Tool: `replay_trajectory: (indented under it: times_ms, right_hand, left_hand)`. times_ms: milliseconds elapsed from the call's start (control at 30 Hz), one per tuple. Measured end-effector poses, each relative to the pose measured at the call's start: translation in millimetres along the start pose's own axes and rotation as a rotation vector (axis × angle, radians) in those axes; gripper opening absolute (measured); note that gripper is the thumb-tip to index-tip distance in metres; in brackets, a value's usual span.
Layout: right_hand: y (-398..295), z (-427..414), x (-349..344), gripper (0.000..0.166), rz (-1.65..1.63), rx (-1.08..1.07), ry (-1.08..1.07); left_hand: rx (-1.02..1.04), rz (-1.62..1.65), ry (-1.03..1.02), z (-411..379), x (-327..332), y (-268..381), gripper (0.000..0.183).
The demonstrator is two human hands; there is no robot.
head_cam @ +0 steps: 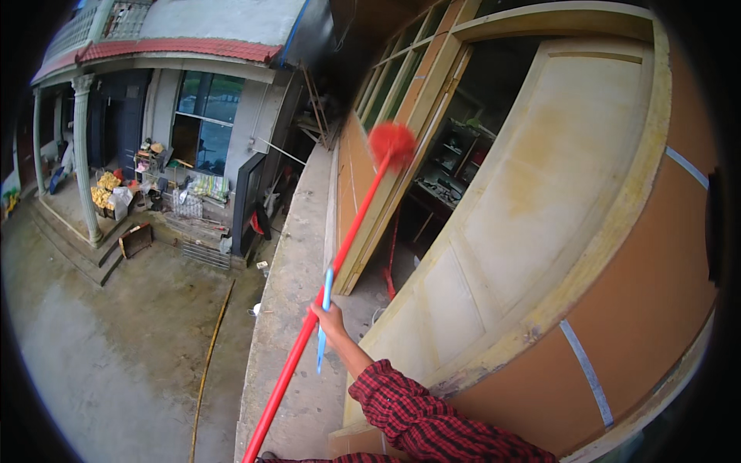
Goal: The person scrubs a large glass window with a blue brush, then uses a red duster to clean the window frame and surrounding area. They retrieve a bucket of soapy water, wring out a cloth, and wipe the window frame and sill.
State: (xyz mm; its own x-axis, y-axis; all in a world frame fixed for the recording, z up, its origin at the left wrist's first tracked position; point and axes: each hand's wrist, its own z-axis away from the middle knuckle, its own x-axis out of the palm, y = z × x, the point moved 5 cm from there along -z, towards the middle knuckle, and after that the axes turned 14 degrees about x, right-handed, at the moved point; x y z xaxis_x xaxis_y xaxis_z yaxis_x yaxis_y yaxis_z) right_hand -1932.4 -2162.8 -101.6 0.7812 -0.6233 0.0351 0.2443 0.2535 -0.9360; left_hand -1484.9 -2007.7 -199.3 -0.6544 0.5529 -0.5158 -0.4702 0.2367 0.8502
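Observation:
My right hand (327,320) grips the red pole (354,231) of a long-handled cobweb brush. A slim light-blue plastic stick (322,341) is in the same hand, crossing the pole at a shallow angle. Slanting up and away, the pole ends in a round red bristle head (392,144), which appears in front of the wooden door frame (431,124); whether it touches the frame I cannot tell. The pole's lower end runs out of the picture. My left hand is out of view; more checked cloth (365,458) shows at the bottom edge.
A pale wooden door leaf (538,173) fills the right side, beside orange-brown wall panels (648,289). Shelves with objects (451,162) show through the doorway. Below lies a concrete ledge (295,243); a bamboo pole (213,347) rests on the wet yard. Across it stands a columned house (156,116).

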Motion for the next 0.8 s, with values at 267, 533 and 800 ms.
replay_trajectory:
  times_ms: [267,533,800]
  right_hand:
    - [271.1,22.5,-23.9,0.018,0.189,0.702,0.19]
    - [174.6,-45.4,16.4,0.021,0.066,0.504,-0.078]
    - [96.7,-112.5,8.1,0.023,-0.196,0.451,-0.082]
  left_hand:
    - [-0.112,-0.482,-0.189,102.1,-64.6,36.8,0.028]
    - [-0.362,-0.354,-0.101,15.6,-55.5,-12.2,0.024]
    - [-0.211,-0.862,0.217,-128.6,-75.9,46.5,0.019]
